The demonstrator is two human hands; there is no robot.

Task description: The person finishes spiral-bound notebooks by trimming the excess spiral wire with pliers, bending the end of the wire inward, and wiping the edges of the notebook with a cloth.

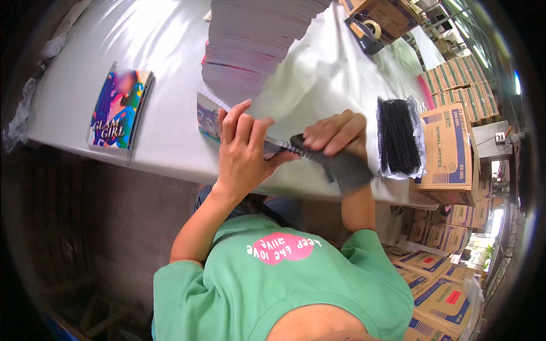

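Note:
My left hand point(242, 139) grips a notebook point(209, 118) with a colourful cover near the table's front edge. A dark spiral coil point(293, 149) shows at the notebook's edge, by my left thumb. Close to that coil, my right hand point(340, 133) is closed over a dark grey hand tool point(350, 170) with a rounded end. Motion blurs the tool, so its exact kind cannot be made out. Over to the left lies another spiral notebook point(118, 111) with a bright illustrated cover.
Beyond my hands rises a tall stack of paper blocks point(250, 51). Black spiral coils point(398, 136) lie bundled on the right, beside a cardboard carton point(446, 148). A tape dispenser point(367, 34) sits at the far right of the white-covered table point(170, 142). More cartons point(441, 298) stand lower right.

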